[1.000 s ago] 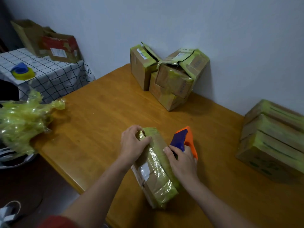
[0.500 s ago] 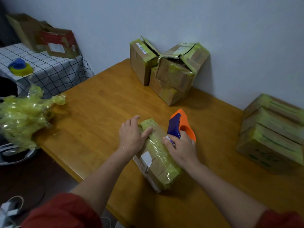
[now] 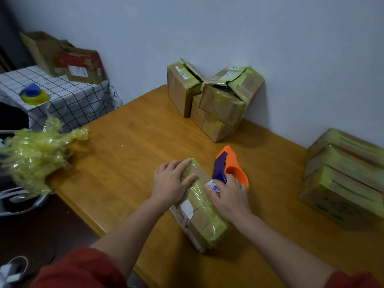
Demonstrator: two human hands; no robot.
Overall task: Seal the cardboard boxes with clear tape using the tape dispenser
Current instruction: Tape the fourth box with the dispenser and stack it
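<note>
A small flat cardboard box (image 3: 204, 217), wrapped in yellowish clear tape, lies on the wooden table (image 3: 128, 146) in front of me. My left hand (image 3: 171, 182) presses flat on its far left end with straight fingers. My right hand (image 3: 229, 197) grips the orange and blue tape dispenser (image 3: 228, 166), which stands at the box's right edge, its blue blade side toward the box. The dispenser's lower part is hidden by my hand.
Three taped boxes (image 3: 216, 100) lean against the wall at the back. A stack of taped boxes (image 3: 345, 179) stands at the right. A crumpled heap of used tape (image 3: 35, 156) lies at the table's left edge. A checkered side table (image 3: 68, 98) holds boxes and a tape roll (image 3: 33, 95).
The box has been laid flatter on the table. My left hand went from gripping its end to pressing flat on it. The dispenser stays beside the box's right edge.
</note>
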